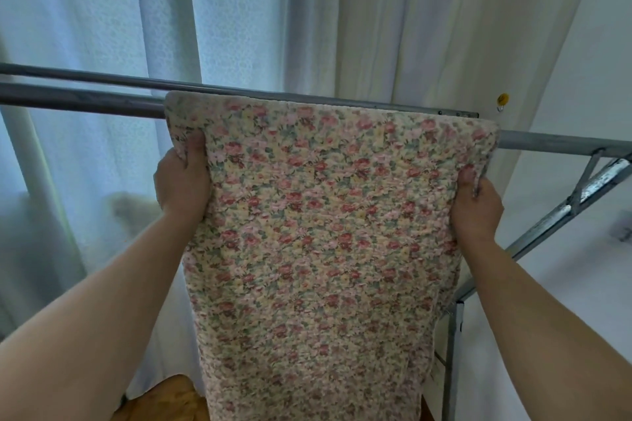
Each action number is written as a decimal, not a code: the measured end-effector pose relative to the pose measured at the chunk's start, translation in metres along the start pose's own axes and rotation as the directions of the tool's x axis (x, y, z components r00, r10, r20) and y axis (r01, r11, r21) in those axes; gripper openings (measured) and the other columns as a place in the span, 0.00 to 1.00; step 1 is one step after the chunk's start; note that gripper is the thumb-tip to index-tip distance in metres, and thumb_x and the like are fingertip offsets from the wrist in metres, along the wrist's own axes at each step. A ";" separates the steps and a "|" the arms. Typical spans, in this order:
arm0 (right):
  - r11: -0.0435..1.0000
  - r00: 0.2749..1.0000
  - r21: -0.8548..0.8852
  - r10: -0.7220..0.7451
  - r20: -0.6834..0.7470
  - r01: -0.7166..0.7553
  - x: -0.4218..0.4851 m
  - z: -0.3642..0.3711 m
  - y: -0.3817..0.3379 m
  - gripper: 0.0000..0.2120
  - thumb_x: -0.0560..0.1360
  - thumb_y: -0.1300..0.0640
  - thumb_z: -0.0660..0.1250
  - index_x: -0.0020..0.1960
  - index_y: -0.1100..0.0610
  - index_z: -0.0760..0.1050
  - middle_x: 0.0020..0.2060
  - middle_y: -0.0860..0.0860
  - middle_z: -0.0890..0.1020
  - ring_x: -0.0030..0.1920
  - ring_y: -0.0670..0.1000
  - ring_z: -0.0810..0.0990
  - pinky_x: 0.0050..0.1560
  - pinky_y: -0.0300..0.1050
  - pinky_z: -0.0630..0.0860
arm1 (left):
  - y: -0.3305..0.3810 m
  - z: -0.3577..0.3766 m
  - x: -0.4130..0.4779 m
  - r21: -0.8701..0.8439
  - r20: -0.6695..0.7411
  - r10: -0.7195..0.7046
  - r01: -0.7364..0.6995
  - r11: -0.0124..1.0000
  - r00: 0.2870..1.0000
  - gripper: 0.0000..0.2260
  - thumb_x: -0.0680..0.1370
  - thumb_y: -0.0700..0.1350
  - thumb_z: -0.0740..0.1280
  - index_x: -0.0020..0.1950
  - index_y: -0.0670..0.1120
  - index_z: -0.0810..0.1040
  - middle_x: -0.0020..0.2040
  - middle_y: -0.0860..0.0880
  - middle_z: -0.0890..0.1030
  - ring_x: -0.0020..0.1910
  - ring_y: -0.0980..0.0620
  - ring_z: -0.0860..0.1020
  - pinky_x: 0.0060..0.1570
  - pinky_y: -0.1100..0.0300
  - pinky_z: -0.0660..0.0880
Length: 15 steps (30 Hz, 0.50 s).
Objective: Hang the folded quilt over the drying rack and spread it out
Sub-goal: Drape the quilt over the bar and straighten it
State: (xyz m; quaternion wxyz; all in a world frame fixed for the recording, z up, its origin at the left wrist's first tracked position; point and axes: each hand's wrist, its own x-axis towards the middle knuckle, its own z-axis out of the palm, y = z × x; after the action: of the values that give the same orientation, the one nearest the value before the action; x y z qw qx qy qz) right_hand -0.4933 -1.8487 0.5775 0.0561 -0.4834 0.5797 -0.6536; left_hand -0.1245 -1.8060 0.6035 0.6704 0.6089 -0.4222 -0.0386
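1. Head view looks up at the folded quilt (pixel 321 232). Its top fold lies across the near rail of the drying rack (pixel 85 101), and the long floral panel hangs down toward me. How much has gone over the far side is hidden.
2. My left hand (pixel 183 181) pinches the quilt's left edge just below the rail, thumb on the near face and the other fingers hidden behind the cloth.
3. My right hand (pixel 477 205) clamps the right edge the same way, a little lower.
4. It looks thick, padded and soft. I judge it fairly heavy and floppy, not slippery, and likely to slide off toward whichever side carries more weight.
5. To spread it I would hold the outer folded edges close to the rail and draw the layers sideways along it, keeping the weight even near and far.
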 end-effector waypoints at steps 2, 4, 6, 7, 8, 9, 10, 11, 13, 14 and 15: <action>0.999 0.999 -0.035 0.019 0.032 -0.018 -0.003 -0.001 0.009 0.23 0.79 0.42 0.53 0.44 0.61 0.72 0.35 0.52 0.73 0.42 0.55 0.74 0.33 0.42 0.63 | -0.008 0.002 -0.008 -0.001 0.011 -0.022 0.022 1.000 1.000 0.23 0.80 0.59 0.54 0.41 0.39 0.70 0.40 0.42 0.74 0.41 0.45 0.72 0.40 0.55 0.66; 0.997 0.998 -0.069 0.024 0.058 -0.020 -0.003 -0.002 0.017 0.25 0.79 0.42 0.53 0.49 0.64 0.74 0.41 0.58 0.77 0.47 0.58 0.76 0.39 0.43 0.65 | -0.016 0.003 -0.011 -0.003 0.029 -0.027 0.027 1.000 0.999 0.23 0.80 0.58 0.54 0.42 0.39 0.71 0.41 0.41 0.74 0.42 0.44 0.73 0.40 0.54 0.67; 0.995 0.995 -0.095 0.032 0.090 -0.024 -0.003 -0.002 0.021 0.26 0.79 0.42 0.53 0.55 0.63 0.74 0.47 0.60 0.78 0.50 0.57 0.76 0.43 0.43 0.67 | -0.020 0.003 -0.010 0.012 0.034 -0.024 0.024 1.000 0.999 0.23 0.80 0.59 0.54 0.42 0.40 0.71 0.41 0.41 0.75 0.42 0.43 0.73 0.42 0.52 0.68; 0.995 0.994 -0.101 0.028 0.106 -0.018 -0.001 -0.002 0.021 0.25 0.79 0.42 0.53 0.54 0.63 0.74 0.46 0.59 0.78 0.49 0.57 0.76 0.41 0.43 0.66 | -0.019 0.003 -0.010 0.026 0.037 -0.024 0.023 0.999 0.999 0.23 0.80 0.59 0.53 0.43 0.40 0.71 0.41 0.41 0.75 0.42 0.43 0.73 0.42 0.52 0.68; 0.994 0.992 -0.105 0.028 0.120 -0.015 0.000 -0.002 0.020 0.24 0.79 0.42 0.54 0.50 0.63 0.74 0.43 0.58 0.76 0.47 0.56 0.76 0.38 0.43 0.65 | -0.018 0.002 -0.009 0.048 0.038 -0.025 0.023 0.999 0.999 0.23 0.80 0.60 0.53 0.43 0.40 0.72 0.42 0.41 0.75 0.42 0.44 0.73 0.42 0.52 0.68; 0.994 0.992 -0.110 0.027 0.122 -0.013 0.002 -0.002 0.019 0.21 0.78 0.43 0.56 0.43 0.61 0.72 0.41 0.57 0.74 0.44 0.55 0.74 0.36 0.44 0.63 | -0.017 0.001 -0.008 0.069 0.039 -0.030 0.027 0.997 0.999 0.23 0.80 0.60 0.53 0.43 0.40 0.72 0.42 0.42 0.74 0.43 0.44 0.72 0.43 0.52 0.67; 0.994 0.994 -0.104 0.028 0.108 -0.017 0.004 -0.002 0.015 0.20 0.77 0.43 0.57 0.39 0.59 0.69 0.40 0.56 0.73 0.42 0.54 0.73 0.35 0.44 0.62 | -0.015 0.000 -0.008 0.081 0.036 -0.041 0.038 0.996 0.998 0.23 0.79 0.60 0.53 0.44 0.41 0.72 0.43 0.42 0.74 0.43 0.45 0.72 0.43 0.53 0.67; 0.997 0.996 -0.078 0.033 0.086 -0.026 0.007 -0.002 0.012 0.18 0.75 0.43 0.58 0.37 0.58 0.68 0.40 0.56 0.73 0.42 0.53 0.72 0.36 0.44 0.62 | -0.013 -0.002 -0.006 0.079 0.031 -0.055 0.052 0.996 0.998 0.23 0.79 0.61 0.54 0.44 0.41 0.71 0.43 0.42 0.74 0.44 0.45 0.72 0.44 0.53 0.67; 0.998 0.997 0.038 0.050 0.053 -0.052 0.014 0.000 0.002 0.16 0.73 0.44 0.59 0.42 0.58 0.70 0.46 0.56 0.75 0.46 0.53 0.73 0.43 0.44 0.67 | -0.008 -0.003 -0.001 0.031 0.018 -0.066 0.065 0.997 0.998 0.23 0.78 0.63 0.54 0.48 0.42 0.72 0.47 0.42 0.75 0.48 0.44 0.73 0.49 0.52 0.68; 0.991 0.997 0.117 0.063 0.054 -0.069 0.016 0.001 -0.004 0.16 0.73 0.44 0.60 0.48 0.58 0.72 0.49 0.55 0.76 0.48 0.52 0.74 0.47 0.44 0.69 | -0.005 -0.004 0.002 -0.007 0.009 -0.074 0.074 0.997 0.997 0.23 0.77 0.63 0.55 0.50 0.43 0.72 0.50 0.41 0.75 0.51 0.44 0.73 0.51 0.51 0.68; 0.976 0.995 0.199 0.082 0.062 -0.093 0.018 0.004 -0.010 0.17 0.74 0.45 0.62 0.54 0.57 0.73 0.52 0.54 0.76 0.51 0.52 0.75 0.52 0.46 0.71 | -0.001 -0.003 0.004 -0.053 0.003 -0.088 0.088 0.995 0.996 0.24 0.77 0.64 0.55 0.52 0.44 0.72 0.52 0.42 0.75 0.52 0.45 0.73 0.53 0.51 0.68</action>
State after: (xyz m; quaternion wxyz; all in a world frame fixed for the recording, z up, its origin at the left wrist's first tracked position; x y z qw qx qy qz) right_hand -0.4956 -1.8597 0.5951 0.1488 -0.4663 0.5296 -0.6927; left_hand -0.1197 -1.8062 0.6050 0.6841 0.6089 -0.3937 -0.0796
